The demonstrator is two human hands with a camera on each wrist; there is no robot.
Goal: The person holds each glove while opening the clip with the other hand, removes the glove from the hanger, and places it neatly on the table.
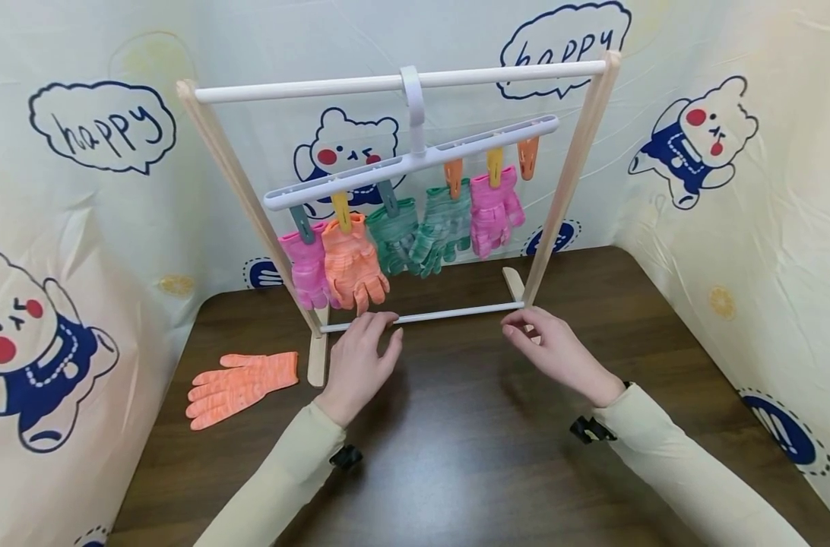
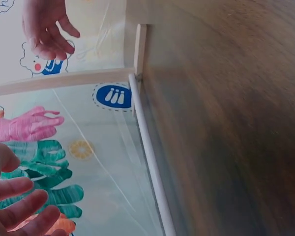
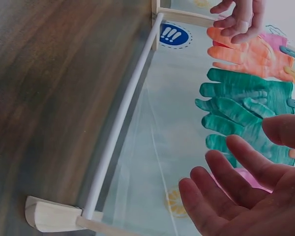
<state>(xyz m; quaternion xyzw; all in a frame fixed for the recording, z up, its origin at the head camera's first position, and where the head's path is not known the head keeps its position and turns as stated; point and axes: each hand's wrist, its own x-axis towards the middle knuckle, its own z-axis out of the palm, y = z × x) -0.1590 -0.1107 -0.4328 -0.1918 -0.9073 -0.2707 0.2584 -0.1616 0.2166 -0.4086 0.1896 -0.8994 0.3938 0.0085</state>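
Observation:
A light purple clip hanger (image 1: 360, 179) hangs tilted from the rack, its left end lower. Clipped along it are a pink glove (image 1: 309, 267), an orange glove (image 1: 356, 266), two green gloves (image 1: 394, 228) and another pink glove (image 1: 495, 216). My left hand (image 1: 362, 363) hovers in front of the rack, below the hanging orange glove, fingers relaxed and holding nothing. Near the rack's lower right corner is my right hand (image 1: 550, 346), loosely bent; in the right wrist view its fingers (image 3: 221, 194) spread around nothing. A second orange glove (image 1: 244, 386) lies flat on the table's left side.
The rack has wooden side posts (image 1: 571, 182), a white top bar (image 1: 305, 87), a low white crossbar (image 1: 456, 311) and wooden feet (image 1: 317, 361). An orange clothespin (image 1: 527, 158) hangs at the hanger's right end. Printed curtains surround the dark wooden table (image 1: 456, 456).

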